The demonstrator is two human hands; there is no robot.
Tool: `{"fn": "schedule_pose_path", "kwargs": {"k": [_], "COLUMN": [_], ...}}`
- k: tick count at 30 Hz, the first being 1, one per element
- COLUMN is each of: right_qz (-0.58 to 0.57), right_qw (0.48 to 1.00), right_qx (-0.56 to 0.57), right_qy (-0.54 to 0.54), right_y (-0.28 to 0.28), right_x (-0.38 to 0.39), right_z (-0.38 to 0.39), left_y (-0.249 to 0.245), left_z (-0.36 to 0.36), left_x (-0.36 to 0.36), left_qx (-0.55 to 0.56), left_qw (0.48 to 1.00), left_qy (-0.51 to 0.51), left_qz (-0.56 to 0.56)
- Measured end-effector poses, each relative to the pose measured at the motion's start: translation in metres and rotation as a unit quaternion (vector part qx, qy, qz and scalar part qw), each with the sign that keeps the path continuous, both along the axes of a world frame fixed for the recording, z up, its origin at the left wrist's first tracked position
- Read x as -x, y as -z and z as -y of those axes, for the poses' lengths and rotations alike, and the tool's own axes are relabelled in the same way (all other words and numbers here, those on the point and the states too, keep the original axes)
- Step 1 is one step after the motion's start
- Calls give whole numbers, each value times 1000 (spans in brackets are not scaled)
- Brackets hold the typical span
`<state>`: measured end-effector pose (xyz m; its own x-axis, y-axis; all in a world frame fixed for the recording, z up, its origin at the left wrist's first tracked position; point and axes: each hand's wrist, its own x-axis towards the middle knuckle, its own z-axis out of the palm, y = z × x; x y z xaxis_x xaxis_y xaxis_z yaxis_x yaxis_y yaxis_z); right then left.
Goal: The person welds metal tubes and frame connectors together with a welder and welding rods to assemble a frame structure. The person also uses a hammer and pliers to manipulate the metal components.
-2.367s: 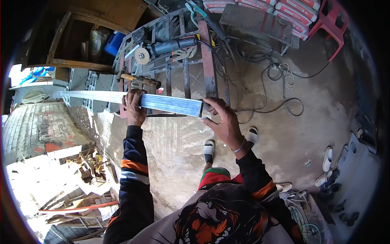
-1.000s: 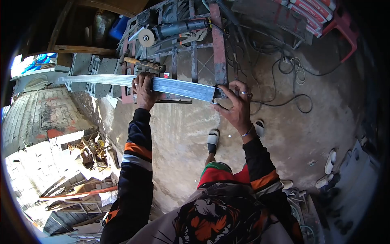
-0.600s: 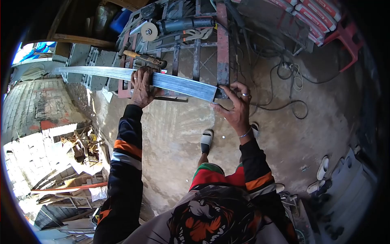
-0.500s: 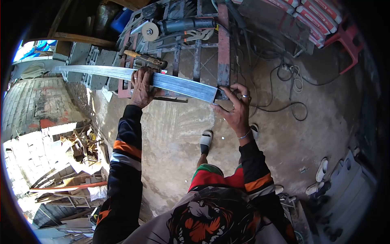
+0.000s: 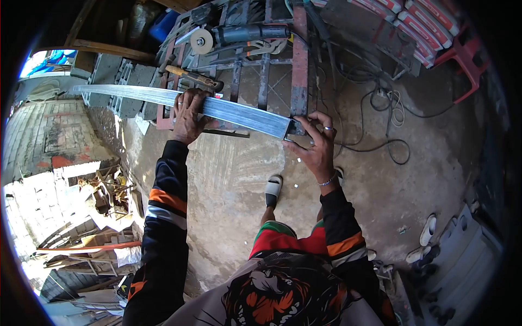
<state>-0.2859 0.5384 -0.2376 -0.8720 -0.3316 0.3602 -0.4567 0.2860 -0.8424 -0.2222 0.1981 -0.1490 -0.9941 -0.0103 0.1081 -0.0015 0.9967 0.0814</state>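
hold the long metal bar (image 5: 244, 117) level and free of twist, since most of its length runs off to the left beyond your grip. your left hand (image 5: 188, 117) is clamped across it partway along; well apart, your right hand (image 5: 316, 144) pinches the right end by its edges, thumb near, forefinger far. mind the corners there, which look sharp. the bar is silvery, streaked and flat-faced, passing over the near side of the slatted frame (image 5: 299, 60), whose red paint is worn. whether it rests there, you cannot tell. the wooden-handled tool (image 5: 193, 77) lies just beyond it.
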Motion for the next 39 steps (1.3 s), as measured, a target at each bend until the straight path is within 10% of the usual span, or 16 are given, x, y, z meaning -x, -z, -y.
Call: {"fn": "schedule_pose_path", "kwargs": {"k": [14,22,24,26,30,39], "right_qz": [7,21,14,23,31,32], "right_qw": [1000,999,999,999,999,998], "right_qx": [24,43,42,34,30,43], "right_qy": [-4,-20,-24,-25,-31,-28], "right_y": [3,0,0,0,3,4], "right_x": [-2,2,3,3,3,3], "right_z": [5,7,7,8,8,11], "left_y": [8,18,41,40,33,42], "left_z": [0,-69,-102,-149,-206,-201], "left_x": [-2,-43,-72,-80,-49,-25], "left_qx": [-5,-52,-306,-661,-812,-845], "left_qw": [1000,963,879,671,470,408], "left_qy": [9,-183,-315,-333,-345,-333], "left_qz": [-18,-192,-185,-43,34,92]}}
